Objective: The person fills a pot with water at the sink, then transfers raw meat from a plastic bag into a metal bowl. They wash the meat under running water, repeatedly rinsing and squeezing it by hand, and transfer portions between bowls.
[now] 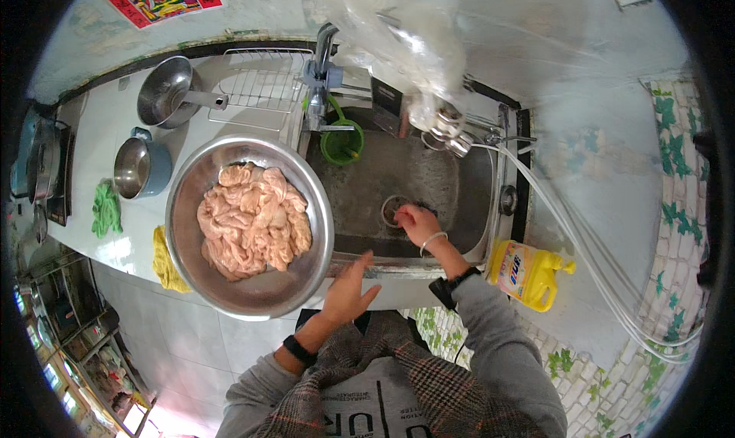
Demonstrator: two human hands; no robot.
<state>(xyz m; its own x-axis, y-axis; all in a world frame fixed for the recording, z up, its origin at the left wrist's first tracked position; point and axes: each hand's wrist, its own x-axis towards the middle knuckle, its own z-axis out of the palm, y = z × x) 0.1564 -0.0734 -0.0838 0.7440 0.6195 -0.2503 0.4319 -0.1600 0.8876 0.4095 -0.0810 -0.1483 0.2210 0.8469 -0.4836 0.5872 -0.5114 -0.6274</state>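
My right hand (418,224) reaches down into the sink (413,174), its curled fingers at the round drain (391,210). The fingertips overlap the drain, so I cannot tell whether they grip anything. With fingers apart and nothing in them, my left hand (349,294) is over the sink's front edge. To its left stands a wide stainless steel basin (189,265) with a heap of pale, folded raw meat, possibly offal (252,220). At the back left corner of the sink there is a green plastic strainer or scoop (343,145), below the metal faucet (317,99).
On the left counter are a steel saucepan (166,93), a blue-grey pot (143,168), a wire rack (252,85), a green cloth (106,208) and a yellow cloth (167,260). A yellow detergent jug (528,274) stands right of the sink. Clear plastic bags (407,47) hang behind; white hoses (565,214) run right.
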